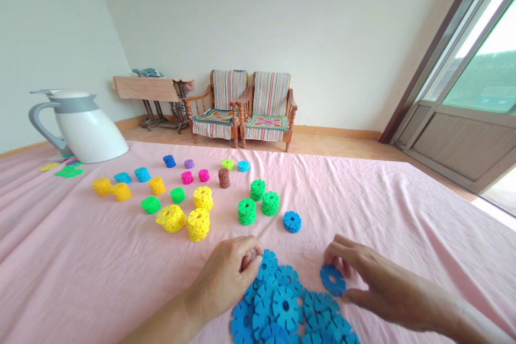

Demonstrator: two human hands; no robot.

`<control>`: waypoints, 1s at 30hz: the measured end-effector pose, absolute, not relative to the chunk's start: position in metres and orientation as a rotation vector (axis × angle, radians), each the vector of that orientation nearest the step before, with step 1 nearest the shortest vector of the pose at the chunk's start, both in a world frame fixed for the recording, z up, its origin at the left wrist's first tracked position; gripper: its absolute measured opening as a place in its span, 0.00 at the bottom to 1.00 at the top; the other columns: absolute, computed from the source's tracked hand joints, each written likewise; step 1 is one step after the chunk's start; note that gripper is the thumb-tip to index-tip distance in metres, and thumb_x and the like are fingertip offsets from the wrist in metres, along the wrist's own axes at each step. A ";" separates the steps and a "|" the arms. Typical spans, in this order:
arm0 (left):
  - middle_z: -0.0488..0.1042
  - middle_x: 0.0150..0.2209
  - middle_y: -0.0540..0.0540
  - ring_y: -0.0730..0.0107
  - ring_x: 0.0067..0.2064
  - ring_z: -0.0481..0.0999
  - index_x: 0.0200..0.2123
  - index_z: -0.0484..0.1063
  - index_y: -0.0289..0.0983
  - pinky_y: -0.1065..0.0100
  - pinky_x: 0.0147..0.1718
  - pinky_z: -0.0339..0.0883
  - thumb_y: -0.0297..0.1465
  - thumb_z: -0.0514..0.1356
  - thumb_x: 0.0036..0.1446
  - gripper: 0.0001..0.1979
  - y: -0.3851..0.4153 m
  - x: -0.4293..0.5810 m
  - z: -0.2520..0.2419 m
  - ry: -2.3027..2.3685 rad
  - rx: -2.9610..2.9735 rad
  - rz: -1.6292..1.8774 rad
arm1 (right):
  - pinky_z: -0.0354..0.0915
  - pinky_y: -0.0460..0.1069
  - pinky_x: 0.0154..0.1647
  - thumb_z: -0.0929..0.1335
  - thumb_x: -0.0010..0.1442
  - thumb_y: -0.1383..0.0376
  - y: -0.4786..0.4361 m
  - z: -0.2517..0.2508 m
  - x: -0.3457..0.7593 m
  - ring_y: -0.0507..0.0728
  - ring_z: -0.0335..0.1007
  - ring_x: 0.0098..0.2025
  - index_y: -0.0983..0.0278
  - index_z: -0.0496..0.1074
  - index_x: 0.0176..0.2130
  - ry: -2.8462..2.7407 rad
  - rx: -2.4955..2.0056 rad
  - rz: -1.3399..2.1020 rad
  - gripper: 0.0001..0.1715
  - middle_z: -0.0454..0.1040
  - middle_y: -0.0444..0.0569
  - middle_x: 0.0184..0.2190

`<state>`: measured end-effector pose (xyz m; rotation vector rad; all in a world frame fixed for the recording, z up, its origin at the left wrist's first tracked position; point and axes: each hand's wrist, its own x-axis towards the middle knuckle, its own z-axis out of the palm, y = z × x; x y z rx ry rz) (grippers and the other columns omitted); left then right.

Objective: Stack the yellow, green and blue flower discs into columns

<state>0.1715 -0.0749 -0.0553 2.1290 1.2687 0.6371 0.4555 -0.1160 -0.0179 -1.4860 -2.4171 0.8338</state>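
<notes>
A loose heap of blue notched plastic discs [285, 305] lies on the pink cloth at the bottom centre. My left hand [229, 271] is at the heap's upper left, fingers curled and thumb pressed in, closed on the edge of a blue disc [268, 264]. To the right of the heap, my right hand [363, 277] has thumb and fingers at opposite edges of a single blue disc [332, 280]. Just beyond both hands stands a short blue stack [292, 221], with taller green stacks [246, 211] to its left.
Yellow stacks [199, 224] and several smaller coloured stacks, including a brown stack [224, 178], stand left of centre. A white jug [91, 131] with a grey handle is at the far left, beside loose green discs [69, 171]. Two armchairs [271, 113] stand beyond the pink cloth [403, 209].
</notes>
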 end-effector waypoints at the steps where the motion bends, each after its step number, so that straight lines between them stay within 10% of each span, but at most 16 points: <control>1: 0.62 0.19 0.56 0.74 0.23 0.64 0.32 0.72 0.37 0.73 0.26 0.55 0.28 0.53 0.57 0.08 -0.075 0.171 -0.055 1.267 2.130 0.637 | 0.65 0.49 0.39 0.65 0.53 0.73 -0.116 -0.018 0.454 0.53 0.68 0.37 0.59 0.67 0.41 -2.432 -1.476 0.814 0.15 0.69 0.47 0.38; 30: 0.63 0.20 0.55 0.75 0.23 0.64 0.32 0.72 0.37 0.73 0.25 0.54 0.28 0.53 0.57 0.08 -0.075 0.171 -0.055 1.247 2.131 0.626 | 0.59 0.47 0.29 0.65 0.45 0.70 -0.028 -0.037 0.407 0.51 0.63 0.30 0.63 0.60 0.33 -2.145 -1.503 0.464 0.12 0.65 0.45 0.31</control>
